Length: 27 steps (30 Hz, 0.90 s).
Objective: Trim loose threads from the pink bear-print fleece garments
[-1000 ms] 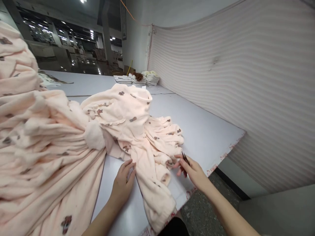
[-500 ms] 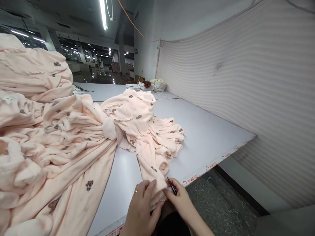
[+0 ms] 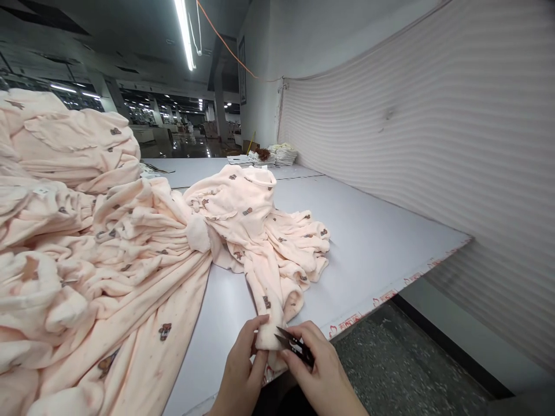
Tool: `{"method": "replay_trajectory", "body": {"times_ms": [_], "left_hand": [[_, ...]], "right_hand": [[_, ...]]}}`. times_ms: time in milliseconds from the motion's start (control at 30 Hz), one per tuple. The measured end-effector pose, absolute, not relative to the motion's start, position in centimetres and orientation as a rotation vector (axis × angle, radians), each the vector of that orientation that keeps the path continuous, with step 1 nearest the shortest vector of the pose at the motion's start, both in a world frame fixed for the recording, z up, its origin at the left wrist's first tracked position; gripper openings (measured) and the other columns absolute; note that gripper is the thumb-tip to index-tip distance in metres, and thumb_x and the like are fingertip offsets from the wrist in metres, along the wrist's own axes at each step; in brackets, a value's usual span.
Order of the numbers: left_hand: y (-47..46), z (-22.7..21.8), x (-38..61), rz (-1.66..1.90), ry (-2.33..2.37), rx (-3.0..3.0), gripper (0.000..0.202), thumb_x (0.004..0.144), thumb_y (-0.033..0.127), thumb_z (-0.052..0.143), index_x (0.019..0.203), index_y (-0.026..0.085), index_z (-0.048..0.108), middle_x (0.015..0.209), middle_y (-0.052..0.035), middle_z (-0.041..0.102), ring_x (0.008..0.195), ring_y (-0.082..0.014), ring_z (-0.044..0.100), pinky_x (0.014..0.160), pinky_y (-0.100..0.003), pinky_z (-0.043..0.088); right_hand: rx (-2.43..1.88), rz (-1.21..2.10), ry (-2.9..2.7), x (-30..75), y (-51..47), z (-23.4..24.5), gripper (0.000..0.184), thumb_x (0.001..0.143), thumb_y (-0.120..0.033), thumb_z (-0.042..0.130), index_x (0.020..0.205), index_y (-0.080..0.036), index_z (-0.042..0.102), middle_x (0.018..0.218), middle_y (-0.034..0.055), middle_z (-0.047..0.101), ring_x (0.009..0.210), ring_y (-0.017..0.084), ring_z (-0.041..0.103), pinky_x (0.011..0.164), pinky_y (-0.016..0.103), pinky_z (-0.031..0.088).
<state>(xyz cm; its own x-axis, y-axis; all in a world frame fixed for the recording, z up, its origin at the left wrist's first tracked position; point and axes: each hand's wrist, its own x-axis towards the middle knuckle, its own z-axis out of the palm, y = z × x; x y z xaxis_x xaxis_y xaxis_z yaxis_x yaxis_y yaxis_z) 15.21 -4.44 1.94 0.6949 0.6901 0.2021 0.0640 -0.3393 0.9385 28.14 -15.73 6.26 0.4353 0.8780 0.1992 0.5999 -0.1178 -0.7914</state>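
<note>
A pink fleece garment (image 3: 255, 231) with small brown bear prints lies crumpled on the grey table (image 3: 368, 242). One sleeve end (image 3: 267, 332) reaches the table's near edge. My left hand (image 3: 240, 375) pinches that sleeve end between thumb and fingers. My right hand (image 3: 323, 378) is closed on small black thread snips (image 3: 292, 342), whose blades are parted and point at the cuff.
A big heap of the same pink garments (image 3: 78, 242) fills the table's left side. Stacks of folded white pieces (image 3: 277, 155) sit at the far end. A striped cloth wall (image 3: 433, 144) runs along the right. Dark speckled floor (image 3: 399, 370) lies beyond the table edge.
Both hands came from the table's middle to the near edge. My left hand took hold of the sleeve end, and the snips now point at it with blades parted.
</note>
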Motion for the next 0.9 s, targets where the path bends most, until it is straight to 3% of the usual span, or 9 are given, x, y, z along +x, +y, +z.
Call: {"method": "replay_trajectory", "body": {"times_ms": [167, 233, 333, 433, 533, 633, 667, 767, 900], "left_hand": [[-5.4, 2.2, 15.0, 0.790, 0.646, 1.641, 0.037, 0.088, 0.030, 0.046, 0.124, 0.022, 0.043, 0.105, -0.0079, 0.064, 0.082, -0.0187, 0.065, 0.074, -0.033, 0.054], [-5.5, 2.5, 14.9, 0.839, 0.632, 1.609, 0.035, 0.087, 0.030, 0.047, 0.121, 0.023, 0.047, 0.104, -0.0078, 0.061, 0.085, -0.0193, 0.064, 0.071, -0.031, 0.054], [-5.2, 3.1, 14.7, 0.920, 0.656, 1.665, 0.027, 0.084, 0.032, 0.053, 0.108, 0.022, 0.061, 0.118, -0.0103, 0.050, 0.095, -0.0216, 0.059, 0.072, -0.030, 0.051], [-4.7, 3.9, 14.7, 0.755, 0.647, 1.569, 0.024, 0.082, 0.040, 0.057, 0.081, 0.018, 0.069, 0.091, -0.0064, 0.058, 0.083, -0.0211, 0.057, 0.076, -0.032, 0.047], [-4.6, 4.8, 15.1, 0.530, 0.564, 1.236, 0.036, 0.086, 0.045, 0.049, 0.083, 0.016, 0.071, 0.070, -0.0040, 0.064, 0.077, -0.0227, 0.059, 0.084, -0.038, 0.046], [-4.6, 5.4, 15.6, 0.502, 0.453, 0.902, 0.038, 0.088, 0.040, 0.049, 0.104, 0.012, 0.070, 0.090, -0.0089, 0.074, 0.098, -0.0277, 0.061, 0.098, -0.042, 0.039], [-4.6, 5.5, 15.7, 0.497, 0.422, 0.813, 0.038, 0.088, 0.039, 0.049, 0.106, 0.012, 0.069, 0.097, -0.0100, 0.074, 0.104, -0.0285, 0.060, 0.102, -0.043, 0.036], [-4.4, 5.3, 16.1, 0.456, 0.357, 0.661, 0.038, 0.089, 0.035, 0.047, 0.111, 0.012, 0.068, 0.110, -0.0111, 0.071, 0.116, -0.0291, 0.055, 0.107, -0.044, 0.031], [-3.9, 4.7, 16.8, 0.404, 0.303, 0.605, 0.039, 0.090, 0.034, 0.045, 0.116, 0.012, 0.065, 0.118, -0.0116, 0.068, 0.121, -0.0296, 0.052, 0.109, -0.046, 0.029]], "right_hand": [[-1.888, 0.228, -1.306, 27.9, -15.5, 6.4, 0.021, 0.092, -0.027, 0.048, 0.101, -0.026, 0.066, 0.091, 0.0023, 0.067, 0.081, 0.017, 0.065, 0.070, 0.024, 0.049], [-1.914, 0.186, -1.264, 27.5, -15.5, 5.5, 0.020, 0.089, -0.029, 0.051, 0.104, -0.026, 0.064, 0.091, 0.0016, 0.066, 0.081, 0.017, 0.066, 0.069, 0.023, 0.050], [-1.964, 0.130, -1.229, 27.2, -15.0, 4.0, 0.025, 0.081, -0.025, 0.054, 0.105, -0.027, 0.059, 0.091, 0.0006, 0.065, 0.081, 0.018, 0.066, 0.066, 0.025, 0.050], [-2.013, 0.065, -1.147, 27.5, -13.7, 3.5, 0.018, 0.083, -0.022, 0.047, 0.099, -0.024, 0.056, 0.090, 0.0018, 0.065, 0.081, 0.020, 0.066, 0.065, 0.027, 0.050], [-2.049, 0.060, -1.079, 28.3, -12.4, 4.2, 0.010, 0.086, -0.030, 0.049, 0.089, -0.022, 0.053, 0.085, 0.0022, 0.065, 0.077, 0.021, 0.065, 0.064, 0.028, 0.049], [-2.022, 0.169, -1.153, 28.9, -12.5, 5.1, 0.006, 0.084, -0.028, 0.054, 0.081, -0.023, 0.056, 0.077, -0.0014, 0.063, 0.073, 0.017, 0.064, 0.064, 0.024, 0.049], [-1.993, 0.216, -1.193, 29.0, -12.9, 5.4, 0.004, 0.083, -0.026, 0.056, 0.084, -0.024, 0.059, 0.082, -0.0014, 0.064, 0.077, 0.017, 0.065, 0.068, 0.023, 0.050], [-1.933, 0.282, -1.334, 29.0, -14.2, 6.1, 0.026, 0.082, -0.023, 0.059, 0.108, -0.029, 0.062, 0.100, -0.0006, 0.065, 0.089, 0.016, 0.066, 0.075, 0.021, 0.051], [-2.026, 0.121, -1.451, 29.1, -14.7, 6.8, 0.029, 0.086, -0.023, 0.054, 0.113, -0.031, 0.061, 0.097, -0.0018, 0.067, 0.073, 0.016, 0.068, 0.067, 0.023, 0.051]]}}
